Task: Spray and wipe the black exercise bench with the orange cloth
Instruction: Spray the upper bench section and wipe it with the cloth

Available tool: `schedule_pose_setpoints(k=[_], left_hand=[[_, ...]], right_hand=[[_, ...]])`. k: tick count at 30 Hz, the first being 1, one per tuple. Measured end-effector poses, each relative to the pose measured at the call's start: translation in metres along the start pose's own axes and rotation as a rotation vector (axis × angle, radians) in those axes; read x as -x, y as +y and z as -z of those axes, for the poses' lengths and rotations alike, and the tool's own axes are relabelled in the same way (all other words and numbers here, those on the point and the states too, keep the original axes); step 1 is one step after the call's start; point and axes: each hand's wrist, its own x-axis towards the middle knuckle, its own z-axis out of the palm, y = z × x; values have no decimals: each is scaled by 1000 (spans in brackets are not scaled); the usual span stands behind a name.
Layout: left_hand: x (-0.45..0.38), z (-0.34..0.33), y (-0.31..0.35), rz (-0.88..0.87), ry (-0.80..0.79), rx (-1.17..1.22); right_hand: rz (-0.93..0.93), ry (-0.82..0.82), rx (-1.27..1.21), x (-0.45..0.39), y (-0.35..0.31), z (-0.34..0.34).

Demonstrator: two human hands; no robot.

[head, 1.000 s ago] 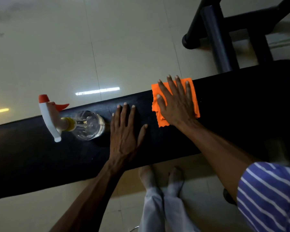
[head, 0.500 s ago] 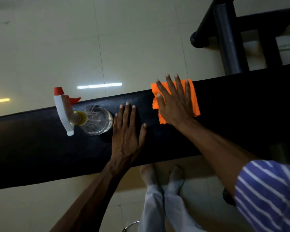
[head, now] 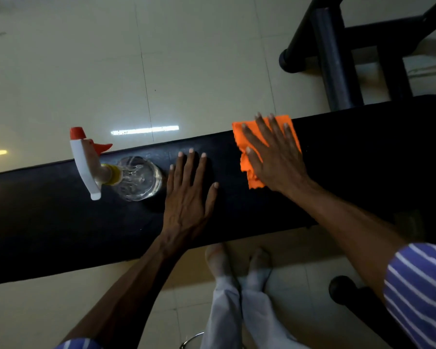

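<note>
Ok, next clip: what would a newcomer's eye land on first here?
The orange cloth, bright against the black exercise bench, sits at the bench's far edge under the flat right hand. Next comes the clear spray bottle with its white and orange trigger head, standing on the bench just left of the left hand, which lies flat with fingers spread.

- Pale glossy floor tiles (head: 199, 59) with thin grout lines.
- Bright strip-light reflection (head: 144, 129) on the floor.
- Black metal equipment frame (head: 335, 59) at the upper right.
</note>
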Motion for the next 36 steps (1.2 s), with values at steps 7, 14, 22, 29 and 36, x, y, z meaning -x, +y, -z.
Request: schedule_pose_setpoints(k=[7, 14, 22, 29, 36], left_hand=[[-18, -4, 15, -53, -15, 9], [-31, -18, 45, -117, -34, 21], [-39, -18, 58, -106, -68, -46], [-55, -26, 82, -92, -33, -41], [-57, -40, 133, -80, -72, -30]], right_hand=[[36, -32, 15, 43, -16, 3], [-267, -61, -38, -10, 53, 21], [48, -36, 31, 49, 50, 16], [-229, -26, -19, -6, 107, 26], [20, -24, -2, 52, 104, 31]])
